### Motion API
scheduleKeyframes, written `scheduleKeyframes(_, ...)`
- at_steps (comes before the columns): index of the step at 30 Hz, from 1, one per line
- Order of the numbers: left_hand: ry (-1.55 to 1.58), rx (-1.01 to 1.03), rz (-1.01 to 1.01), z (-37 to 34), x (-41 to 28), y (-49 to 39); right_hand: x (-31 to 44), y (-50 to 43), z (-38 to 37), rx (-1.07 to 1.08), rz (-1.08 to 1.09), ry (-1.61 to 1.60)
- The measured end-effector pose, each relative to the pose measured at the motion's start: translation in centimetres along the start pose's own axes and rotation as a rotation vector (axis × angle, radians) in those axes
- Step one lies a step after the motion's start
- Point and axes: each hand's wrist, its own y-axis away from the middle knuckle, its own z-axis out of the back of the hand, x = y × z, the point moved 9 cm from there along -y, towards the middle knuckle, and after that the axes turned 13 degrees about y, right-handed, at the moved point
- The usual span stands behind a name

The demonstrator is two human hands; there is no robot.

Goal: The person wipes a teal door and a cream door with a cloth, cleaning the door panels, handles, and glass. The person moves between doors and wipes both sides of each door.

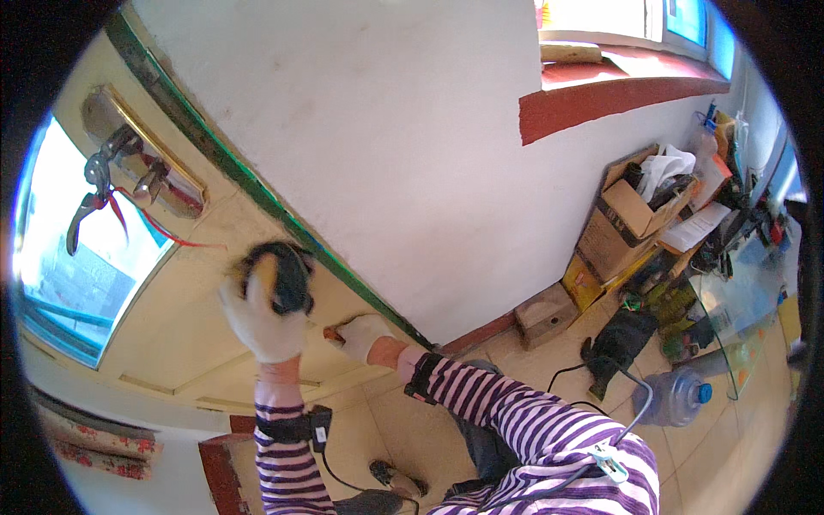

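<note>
My left hand [265, 331], in a white glove, grips a blurred black object with yellow parts [291, 277]; its kind cannot be made out. It is held before the cream door [193, 302], near the door's edge. Lower and to the right, my right hand [365, 336], also gloved, is at the door near its green-edged side [283, 212]. A small brown spot shows at its fingertips, and whether it grips anything is unclear. Above my left hand, pliers [96, 170] with dark jaws hang at the metal lock plate [183, 193], with a red strip [170, 235] trailing.
A white wall [386, 161] adjoins the door. To the right stand a filled cardboard box [618, 238], a brick-like block [547, 315], a black bag [624, 341], a water jug [669, 397] and a glass sheet [727, 335]. A cable [637, 386] runs to my clothing. The floor is tiled.
</note>
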Motion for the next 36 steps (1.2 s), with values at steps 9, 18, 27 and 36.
scheduleKeyframes(9, 0.051, 0.081, 0.056, -1.4, 0.1, 2.0, -0.3, -0.1, -0.1, -0.024, 0.026, -0.005)
scheduleKeyframes(18, 0.116, -0.184, -0.026, -0.4, -0.8, 0.8, -0.2, 0.2, -0.2, 0.007, 0.031, 0.002)
scheduleKeyframes(27, 0.320, 0.103, 0.510, -4.3, 5.9, 10.8, -0.3, -0.3, -1.5, -0.052, 0.112, 0.044)
scheduleKeyframes(36, 1.256, -0.443, 1.404, 1.2, 15.8, 27.4, -5.0, -0.1, -0.7, -0.241, 0.020, -0.170)
